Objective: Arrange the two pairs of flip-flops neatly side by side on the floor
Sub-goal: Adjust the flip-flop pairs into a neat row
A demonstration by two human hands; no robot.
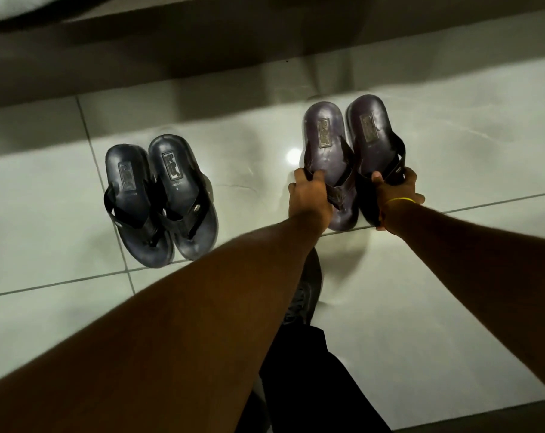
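Flip-flops in two pairs, both showing on the pale tiled floor (421,276). Dark blue pair (160,201) lying at left, its two sandals touching along their inner edges, heels pointing away, toes toward the camera — already looking settled as a pair, though angled slightly against the tile seams.

Purplish-brown pair (352,160) sitting well apart to the right, also edge to edge. Left hand (310,195) closing around the strap of the left sandal (327,164); right hand (396,192) clamping the strap of the right sandal (374,145), a yellow band (401,200) showing at that wrist. Hard to tell whether these soles are resting flat or being lifted a little at the toe end.

Judging progress: each pair matched and aligned within itself, so pairing likely finished. Remaining — probably bringing the right pair closer to the left one, levelling the toes along one tile line, squaring both, then letting go. Wide gap between the pairs suggesting the side-by-side step not yet complete.

A dark shoe (305,292) and trouser leg (312,370) showing below, between the forearms.
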